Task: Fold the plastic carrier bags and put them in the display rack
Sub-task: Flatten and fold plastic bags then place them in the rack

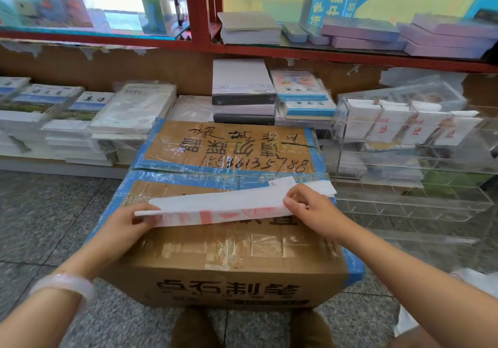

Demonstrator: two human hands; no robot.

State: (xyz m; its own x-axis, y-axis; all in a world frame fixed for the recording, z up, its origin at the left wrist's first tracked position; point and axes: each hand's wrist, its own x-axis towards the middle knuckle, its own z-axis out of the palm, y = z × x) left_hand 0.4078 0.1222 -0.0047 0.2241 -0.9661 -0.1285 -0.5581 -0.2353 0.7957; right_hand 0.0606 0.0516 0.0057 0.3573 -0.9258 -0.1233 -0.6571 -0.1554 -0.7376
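A white plastic carrier bag [223, 207] with red print lies folded into a long strip across the top of a taped cardboard box [237, 253]. My left hand [126, 226] pinches the strip's left end, and my right hand [310, 210] pinches its near edge toward the right end, lifting that edge off the box. To the right stands a clear acrylic display rack [409, 159]; its top row holds several folded white bags with red print [398, 124].
Stacks of books and paper packs [242, 91] fill the low shelf behind the box, under a red-framed glass shelf [199, 40]. More white plastic [479, 280] lies on the speckled tile floor at the right. My knees show below the box.
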